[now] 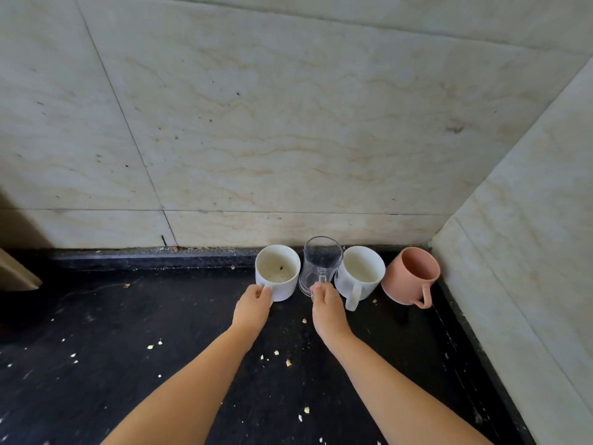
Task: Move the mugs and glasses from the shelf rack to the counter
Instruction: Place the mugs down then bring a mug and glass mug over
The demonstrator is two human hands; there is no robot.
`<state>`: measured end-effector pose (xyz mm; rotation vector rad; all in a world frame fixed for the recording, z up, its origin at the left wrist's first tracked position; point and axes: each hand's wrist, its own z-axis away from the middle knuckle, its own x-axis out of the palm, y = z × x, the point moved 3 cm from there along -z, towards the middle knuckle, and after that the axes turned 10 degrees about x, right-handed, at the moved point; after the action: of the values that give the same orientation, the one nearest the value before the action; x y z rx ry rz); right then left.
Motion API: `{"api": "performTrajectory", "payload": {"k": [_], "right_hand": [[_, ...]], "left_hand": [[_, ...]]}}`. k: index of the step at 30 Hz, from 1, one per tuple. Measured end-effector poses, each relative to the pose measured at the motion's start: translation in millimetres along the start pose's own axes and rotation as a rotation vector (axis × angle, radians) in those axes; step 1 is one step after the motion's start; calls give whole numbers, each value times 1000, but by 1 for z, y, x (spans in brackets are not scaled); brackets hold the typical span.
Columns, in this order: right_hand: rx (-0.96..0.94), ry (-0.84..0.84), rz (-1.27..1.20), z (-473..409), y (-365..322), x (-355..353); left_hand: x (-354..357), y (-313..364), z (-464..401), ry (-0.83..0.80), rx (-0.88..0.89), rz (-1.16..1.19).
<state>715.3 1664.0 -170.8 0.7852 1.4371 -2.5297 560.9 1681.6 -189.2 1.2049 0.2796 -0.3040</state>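
Several cups stand in a row on the black counter (160, 332) against the back wall. From left to right they are a white mug (278, 272), a clear glass mug (321, 264), a second white mug (361, 273) with its handle facing me, and a pink mug (410, 275) in the corner. My left hand (253, 308) grips the near side of the left white mug, where its handle is hidden. My right hand (325, 305) pinches the handle of the clear glass mug. All the cups stand upright on the counter.
Marble-look tiled walls (288, 123) close off the back and the right side, forming a corner behind the pink mug. Pale crumbs are scattered over the counter. A beige object (16, 271) juts in at the left edge. The shelf rack is out of view.
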Motion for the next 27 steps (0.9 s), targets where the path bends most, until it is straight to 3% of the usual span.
{"api": "performTrajectory", "payload": {"k": [5, 8, 11, 19, 23, 27], "right_hand": [[59, 7, 97, 26, -19, -23], [52, 27, 42, 55, -38, -45], [19, 19, 171, 81, -52, -62], [-422, 173, 675, 156, -74, -60], [-554, 123, 936, 170, -71, -44], [-711, 52, 985, 189, -77, -31]], "left_hand": [[-27, 21, 17, -72, -29, -237], [-43, 36, 40, -103, 49, -284], [-53, 49, 66, -132, 164, -346], [-96, 63, 142, -152, 461, -716], [-121, 51, 167, -90, 415, -772], [-136, 35, 200, 65, 297, -685]]}}
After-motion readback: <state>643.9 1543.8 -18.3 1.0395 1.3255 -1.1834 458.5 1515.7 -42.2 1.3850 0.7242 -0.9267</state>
